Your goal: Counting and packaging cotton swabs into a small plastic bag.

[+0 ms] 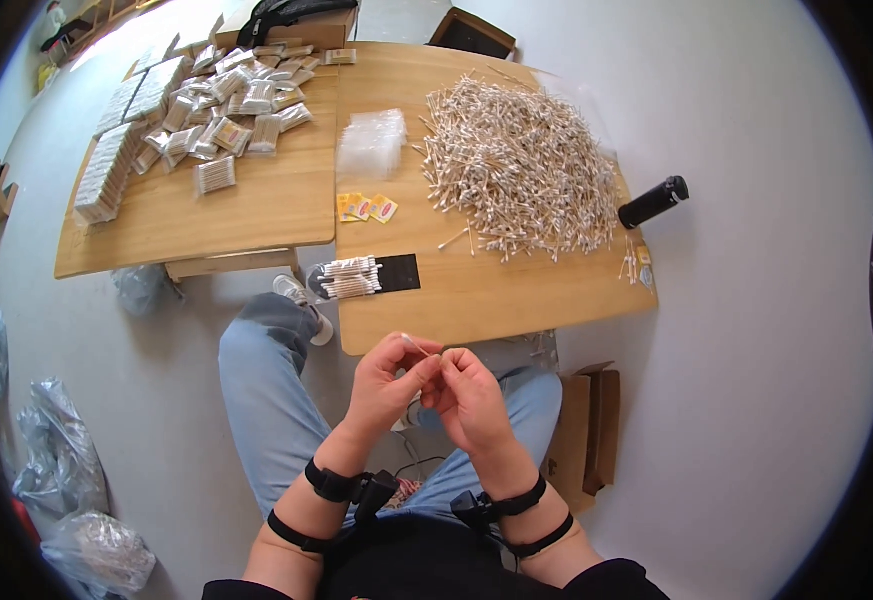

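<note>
A cotton swab runs slantwise between my two hands, in front of the table's near edge. My left hand is closed round it, with one white tip showing above the fingers. At its lower end, the fingertips of my right hand pinch together and meet my left fingers; the grip itself is partly hidden. Just beyond the hands, a bundle of cotton swabs lies at the table's edge on clear plastic, next to a black strip.
A big heap of loose swabs covers the back right. Clear bags and yellow cards lie left of it. Filled packs crowd the left table. A black cylinder sits at the right edge, a cardboard box below.
</note>
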